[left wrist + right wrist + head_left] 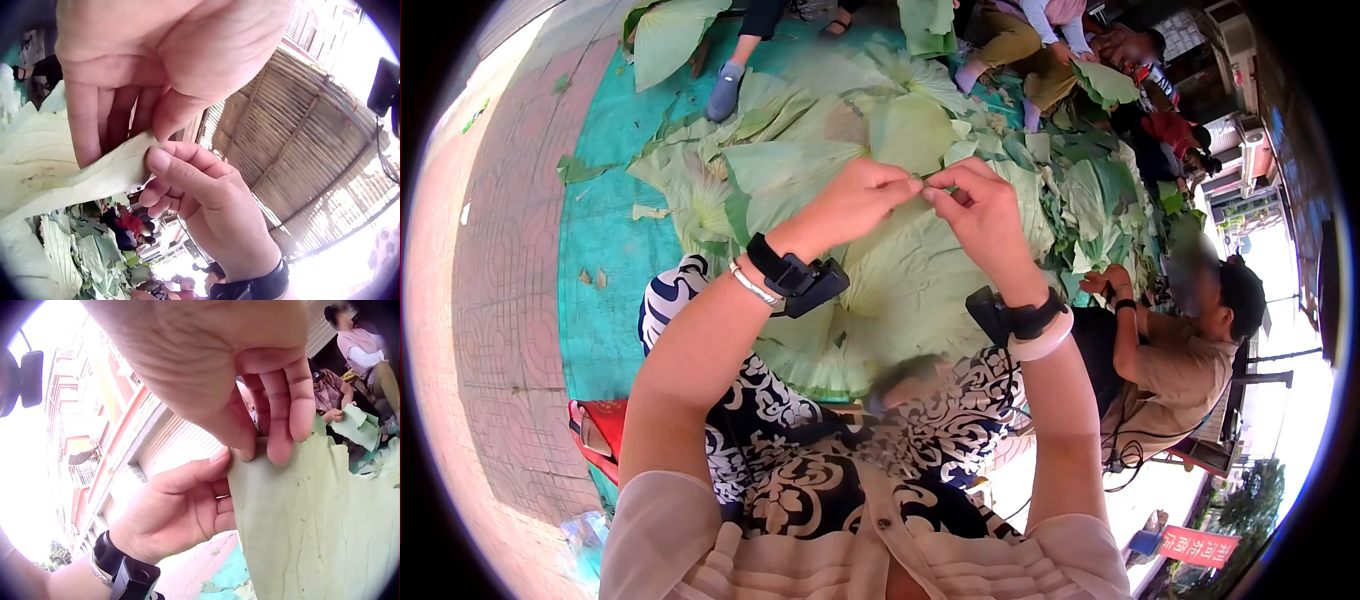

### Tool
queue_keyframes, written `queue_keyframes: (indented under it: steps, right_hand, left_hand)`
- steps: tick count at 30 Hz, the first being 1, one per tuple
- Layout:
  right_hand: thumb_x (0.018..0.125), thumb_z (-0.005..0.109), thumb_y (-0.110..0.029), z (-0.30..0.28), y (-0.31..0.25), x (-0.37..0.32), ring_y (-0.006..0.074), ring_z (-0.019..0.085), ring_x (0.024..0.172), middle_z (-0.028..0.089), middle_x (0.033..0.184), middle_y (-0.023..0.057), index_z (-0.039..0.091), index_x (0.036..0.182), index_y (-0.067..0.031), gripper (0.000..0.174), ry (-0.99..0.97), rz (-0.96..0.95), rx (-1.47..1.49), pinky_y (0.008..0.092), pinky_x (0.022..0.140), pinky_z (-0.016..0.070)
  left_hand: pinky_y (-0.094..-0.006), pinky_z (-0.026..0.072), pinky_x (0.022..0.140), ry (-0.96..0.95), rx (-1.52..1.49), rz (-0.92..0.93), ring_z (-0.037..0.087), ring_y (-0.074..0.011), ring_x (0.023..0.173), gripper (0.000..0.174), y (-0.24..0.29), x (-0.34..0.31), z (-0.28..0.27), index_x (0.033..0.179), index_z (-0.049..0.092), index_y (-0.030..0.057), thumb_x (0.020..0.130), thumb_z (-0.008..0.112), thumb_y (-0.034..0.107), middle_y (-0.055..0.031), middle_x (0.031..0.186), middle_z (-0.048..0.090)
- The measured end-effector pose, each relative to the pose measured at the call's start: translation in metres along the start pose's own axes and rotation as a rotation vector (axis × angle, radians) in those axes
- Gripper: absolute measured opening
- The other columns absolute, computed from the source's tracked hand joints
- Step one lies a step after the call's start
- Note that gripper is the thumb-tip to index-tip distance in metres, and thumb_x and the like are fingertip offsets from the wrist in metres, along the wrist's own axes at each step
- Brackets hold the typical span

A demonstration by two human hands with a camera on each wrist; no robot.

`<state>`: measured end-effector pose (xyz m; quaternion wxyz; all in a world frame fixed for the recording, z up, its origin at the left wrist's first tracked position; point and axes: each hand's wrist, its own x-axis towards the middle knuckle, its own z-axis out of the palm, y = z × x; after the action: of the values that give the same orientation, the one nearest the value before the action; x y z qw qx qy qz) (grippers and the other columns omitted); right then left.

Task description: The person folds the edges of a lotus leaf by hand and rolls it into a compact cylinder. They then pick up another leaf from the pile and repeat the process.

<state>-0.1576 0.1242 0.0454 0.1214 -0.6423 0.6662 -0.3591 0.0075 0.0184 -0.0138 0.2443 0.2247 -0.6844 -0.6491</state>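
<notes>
A large pale green lotus leaf [900,262] hangs from my two raised hands, which meet at its upper edge in the head view. My left hand [855,208] pinches that edge between thumb and fingers. Close beside it, fingertips almost together, my right hand [988,218] pinches the same edge. In the left wrist view the leaf [81,184] stretches away to the left, its border folded under the fingers. The right wrist view shows the leaf's veined face [300,519], with a ragged, torn top edge to the right of the fingers.
More lotus leaves [795,165] lie heaped on a teal ground sheet [600,330]. Torn leaf pieces [1100,190] pile up at the right. A person in a dark cap [1185,375] sits close at my right; others sit across the heap. Brick paving [505,300] borders the sheet.
</notes>
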Motion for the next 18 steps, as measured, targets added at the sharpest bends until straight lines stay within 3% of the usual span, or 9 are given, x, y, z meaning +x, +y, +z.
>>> queue_keyframes:
  steps: [4,12,15,18]
  right_hand:
    - [0.081,0.075,-0.008,0.004,0.009,-0.003,0.0275,0.065,0.073,0.065,0.091,0.0079,0.072,0.088,-0.0052,0.008,0.175,-0.167,-0.010,0.0379,0.066,0.0521]
    - [0.082,0.070,-0.008,0.009,0.000,-0.019,0.0296,0.065,0.073,0.064,0.097,0.0069,0.069,0.085,-0.0046,0.004,0.304,-0.185,-0.136,0.0407,0.065,0.0529]
    - [0.082,0.070,-0.008,0.009,0.004,-0.022,0.0295,0.065,0.071,0.064,0.097,0.0066,0.069,0.085,-0.0046,0.004,0.314,-0.170,-0.115,0.0409,0.064,0.0527]
    - [0.082,0.070,-0.008,0.009,0.007,-0.025,0.0297,0.065,0.071,0.064,0.098,0.0067,0.069,0.086,-0.0046,0.005,0.286,-0.155,-0.055,0.0408,0.065,0.0526]
  left_hand:
    - [-0.0276,0.0548,0.081,0.002,-0.054,0.010,0.063,-0.0091,0.088,0.030,0.009,0.001,-0.002,0.109,0.072,-0.0046,0.101,0.063,0.023,-0.0018,0.093,0.069]
    - [-0.0276,0.0557,0.079,0.024,-0.098,0.023,0.065,-0.0101,0.087,0.024,-0.002,0.001,0.006,0.107,0.072,-0.0017,0.102,0.061,0.019,-0.0009,0.095,0.070]
    - [-0.0276,0.0550,0.081,0.014,-0.008,0.018,0.066,-0.0109,0.088,0.023,-0.001,0.004,0.004,0.113,0.070,-0.0012,0.102,0.059,0.016,-0.0015,0.099,0.071]
    - [-0.0294,0.0530,0.088,0.134,0.022,0.145,0.065,-0.0131,0.098,0.026,0.007,0.004,0.008,0.119,0.068,-0.0004,0.095,0.058,0.001,-0.0054,0.107,0.071]
